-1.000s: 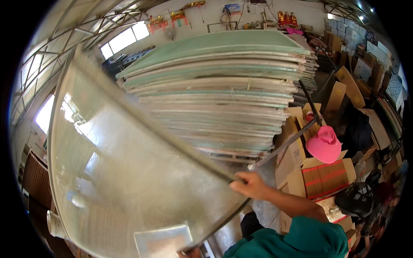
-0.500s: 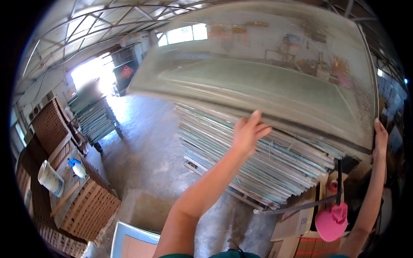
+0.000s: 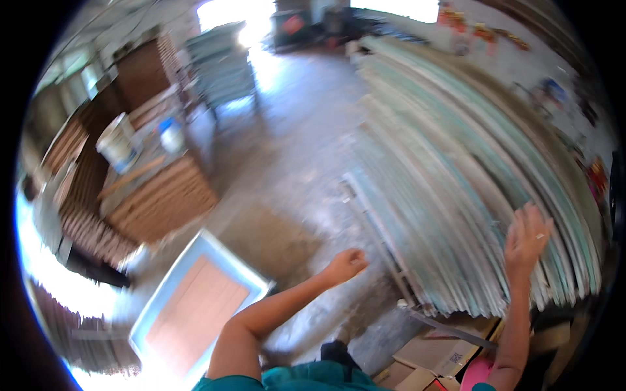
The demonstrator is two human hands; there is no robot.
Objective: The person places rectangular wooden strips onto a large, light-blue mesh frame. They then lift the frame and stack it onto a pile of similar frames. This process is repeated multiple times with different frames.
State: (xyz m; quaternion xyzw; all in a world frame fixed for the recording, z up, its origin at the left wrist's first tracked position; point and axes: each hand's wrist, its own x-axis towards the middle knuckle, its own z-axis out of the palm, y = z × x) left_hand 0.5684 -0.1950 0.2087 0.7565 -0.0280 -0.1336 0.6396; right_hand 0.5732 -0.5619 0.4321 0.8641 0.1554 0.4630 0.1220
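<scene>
A tall stack of framed mesh screens (image 3: pixel 450 195), with pale green and grey edges, fills the right side. My right hand (image 3: pixel 525 238) is over the near side of this stack, its fingers extended and nothing held. Blur hides whether it touches the frame edges. Left of the stack, my left hand (image 3: pixel 345 266) hangs above the concrete floor with fingers curled in and nothing visible in them. Below it to the left is a pale blue-rimmed frame or tray (image 3: pixel 255 285) with a brown panel inside.
Cardboard boxes (image 3: pixel 437 352) and a pink item (image 3: pixel 478 373) sit below my right forearm. On the left, a brown slatted stack (image 3: pixel 160 202) bears a white bucket (image 3: pixel 117 146) and a blue-capped bottle (image 3: pixel 171 135). Another frame stack (image 3: pixel 225 68) stands farther back.
The raised mesh screen has left both hands and no longer stands up; the stack's top now lies flat. My view has turned left and down. My left hand has curled and moved off the stack.
</scene>
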